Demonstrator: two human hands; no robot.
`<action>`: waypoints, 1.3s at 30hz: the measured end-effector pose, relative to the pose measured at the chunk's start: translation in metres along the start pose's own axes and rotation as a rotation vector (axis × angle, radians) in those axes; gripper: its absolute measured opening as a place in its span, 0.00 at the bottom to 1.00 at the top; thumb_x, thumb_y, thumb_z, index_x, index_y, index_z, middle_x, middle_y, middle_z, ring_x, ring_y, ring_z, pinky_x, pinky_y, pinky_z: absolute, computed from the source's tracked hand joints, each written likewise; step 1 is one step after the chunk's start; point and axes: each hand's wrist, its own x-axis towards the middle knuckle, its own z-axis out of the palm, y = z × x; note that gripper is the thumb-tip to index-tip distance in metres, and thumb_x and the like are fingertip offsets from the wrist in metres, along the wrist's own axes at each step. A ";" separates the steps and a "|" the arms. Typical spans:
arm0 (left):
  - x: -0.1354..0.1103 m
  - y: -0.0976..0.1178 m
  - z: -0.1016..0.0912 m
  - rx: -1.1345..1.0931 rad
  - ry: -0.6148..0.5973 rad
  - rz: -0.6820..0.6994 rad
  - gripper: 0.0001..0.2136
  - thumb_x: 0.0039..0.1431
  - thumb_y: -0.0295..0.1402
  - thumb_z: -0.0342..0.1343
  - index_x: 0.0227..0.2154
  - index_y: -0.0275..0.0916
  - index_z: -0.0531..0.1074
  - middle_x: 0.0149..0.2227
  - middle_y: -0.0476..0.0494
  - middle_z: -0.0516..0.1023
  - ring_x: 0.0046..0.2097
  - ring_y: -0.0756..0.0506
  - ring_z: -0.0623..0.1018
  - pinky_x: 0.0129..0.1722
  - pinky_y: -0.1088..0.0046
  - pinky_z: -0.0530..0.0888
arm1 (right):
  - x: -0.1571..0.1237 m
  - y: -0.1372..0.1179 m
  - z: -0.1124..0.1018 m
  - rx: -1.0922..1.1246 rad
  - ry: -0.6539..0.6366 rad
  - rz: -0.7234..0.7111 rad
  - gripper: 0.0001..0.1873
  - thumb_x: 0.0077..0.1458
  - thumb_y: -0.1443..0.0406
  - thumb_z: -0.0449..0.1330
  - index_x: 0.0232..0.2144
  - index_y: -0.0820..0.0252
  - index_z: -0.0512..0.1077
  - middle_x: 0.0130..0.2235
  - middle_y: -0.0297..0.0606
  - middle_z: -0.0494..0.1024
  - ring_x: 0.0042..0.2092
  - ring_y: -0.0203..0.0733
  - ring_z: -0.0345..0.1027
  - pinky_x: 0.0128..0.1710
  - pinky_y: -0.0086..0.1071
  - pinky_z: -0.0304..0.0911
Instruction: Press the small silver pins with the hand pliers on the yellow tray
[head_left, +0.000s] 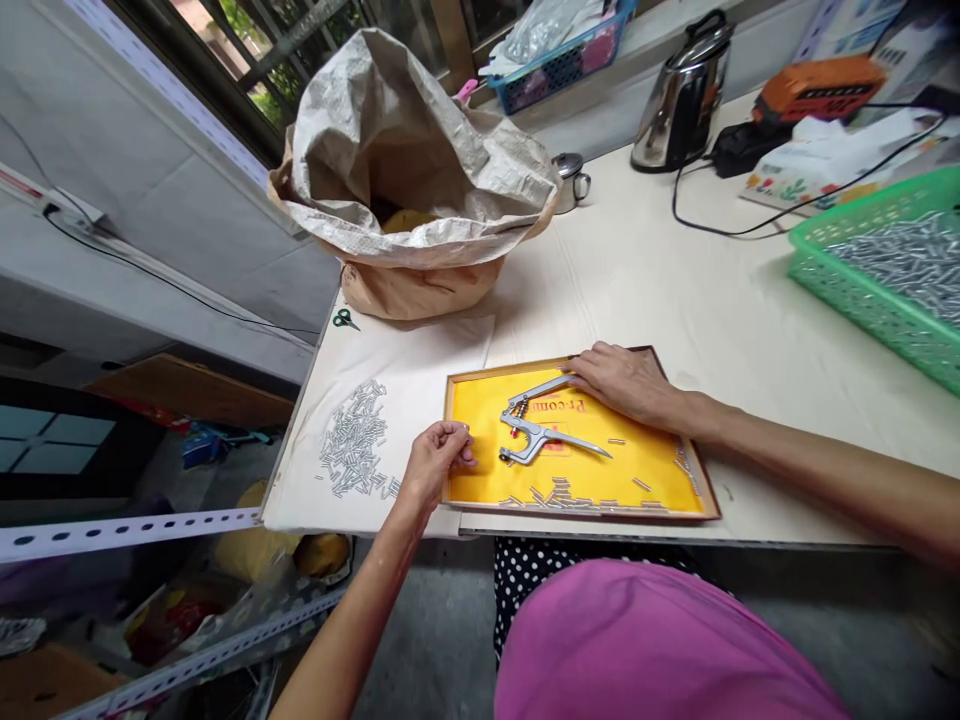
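Left hand (441, 458): thumb and fingertips pinched together at left rim of yellow-lined tray (487, 400); held part, if any, cannot be told
Right hand (626, 382): closed on upper handle of metal pliers (534, 440), within tray outline, handles spread
Metal pins (561, 494) along tray's near edge
Pin pile (352, 445) on table (637, 260), left of tray
Beyond: scissors (345, 319), open sack (427, 285)
Far right: green basket (862, 300) of metal pieces (904, 262)

Pliers (537, 433) look smooth metal, faintly shiny; small rods (354, 445), bright metal. Sack (424, 287) appears papery, matt, heavily creased. Kettle (679, 105) is glossy metal; green basket (862, 295), plastic; tabletop (637, 270), matt.
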 end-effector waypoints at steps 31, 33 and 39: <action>0.015 -0.026 0.016 0.132 0.115 -0.005 0.21 0.36 0.45 0.72 0.29 0.33 0.79 0.31 0.42 0.81 0.33 0.48 0.78 0.33 0.74 0.74 | 0.000 -0.061 0.018 0.020 0.013 -0.226 0.12 0.68 0.70 0.43 0.37 0.58 0.64 0.36 0.37 0.72 0.35 0.41 0.57 0.34 0.36 0.42; 0.016 -0.028 0.017 0.164 0.112 -0.006 0.19 0.37 0.44 0.72 0.28 0.34 0.80 0.31 0.42 0.82 0.32 0.48 0.78 0.31 0.75 0.73 | 0.000 -0.061 0.018 0.013 0.005 -0.241 0.11 0.68 0.70 0.44 0.38 0.58 0.65 0.36 0.37 0.72 0.35 0.41 0.57 0.34 0.36 0.42; 0.017 -0.030 0.015 0.239 0.078 -0.014 0.16 0.40 0.42 0.70 0.25 0.34 0.79 0.24 0.46 0.78 0.25 0.51 0.74 0.25 0.77 0.72 | 0.005 -0.059 0.018 -0.014 -0.040 -0.242 0.13 0.68 0.71 0.43 0.36 0.58 0.65 0.35 0.37 0.73 0.34 0.41 0.56 0.34 0.37 0.40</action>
